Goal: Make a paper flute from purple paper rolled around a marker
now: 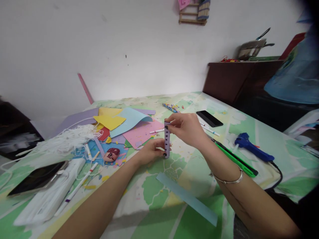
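Note:
A narrow purple paper strip (166, 139) with a row of dark dots stands upright over the table. My left hand (151, 151) pinches its lower end. At its upper end my right hand (185, 127) grips it with the fingertips. A silver bangle sits on my right wrist. Both forearms reach in from the near edge. A light blue paper strip (186, 198) lies flat on the green patterned tablecloth (161, 199) just in front of my hands.
Coloured paper sheets (124, 124), scraps and white string (72, 136) pile up at the left, with markers (77, 187). A tablet (37, 179) and a white case lie near left. A phone (209, 118), a green ruler (235, 159) and a blue glue gun (251, 149) lie at the right.

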`<state>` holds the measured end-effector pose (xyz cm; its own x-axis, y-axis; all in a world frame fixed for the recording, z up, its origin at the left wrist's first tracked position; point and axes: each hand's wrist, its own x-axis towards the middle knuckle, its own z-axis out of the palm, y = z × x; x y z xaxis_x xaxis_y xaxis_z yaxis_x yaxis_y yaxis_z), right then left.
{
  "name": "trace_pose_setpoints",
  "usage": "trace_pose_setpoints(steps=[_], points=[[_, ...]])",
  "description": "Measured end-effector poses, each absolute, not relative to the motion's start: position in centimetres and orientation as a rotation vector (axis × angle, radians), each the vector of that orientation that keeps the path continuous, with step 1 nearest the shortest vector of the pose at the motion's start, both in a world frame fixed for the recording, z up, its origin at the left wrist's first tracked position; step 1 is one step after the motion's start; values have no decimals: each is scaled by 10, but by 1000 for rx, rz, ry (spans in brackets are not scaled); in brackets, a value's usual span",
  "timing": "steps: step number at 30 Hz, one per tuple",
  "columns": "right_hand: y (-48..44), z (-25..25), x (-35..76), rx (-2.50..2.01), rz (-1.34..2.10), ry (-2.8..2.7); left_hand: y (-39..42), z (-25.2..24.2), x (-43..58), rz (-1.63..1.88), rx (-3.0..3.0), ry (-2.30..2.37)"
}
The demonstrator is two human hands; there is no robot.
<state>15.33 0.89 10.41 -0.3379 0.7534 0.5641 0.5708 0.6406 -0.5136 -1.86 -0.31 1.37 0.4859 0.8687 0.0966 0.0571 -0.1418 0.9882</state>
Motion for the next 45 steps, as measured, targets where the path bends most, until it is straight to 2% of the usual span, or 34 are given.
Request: trace_pose_setpoints(steps=[9,21,29,33,38,45], points=[[10,105,154,-1009,351,-2041,6,12,-18,1056,1517,649],[6,103,156,-943,401,-2040,6,15,-15,1009,1600,641],[6,73,161,-778,802,-1867,4,12,-14,1096,1481,667],[18,46,163,-896,958,-1689,10,7,-18,1193,1340,753],[19,32,161,-1112,917,-1948,15,11,-25,1371,1163,807],[11,25,153,-914,899,-2118,12,20,-28,1481,1012,776]])
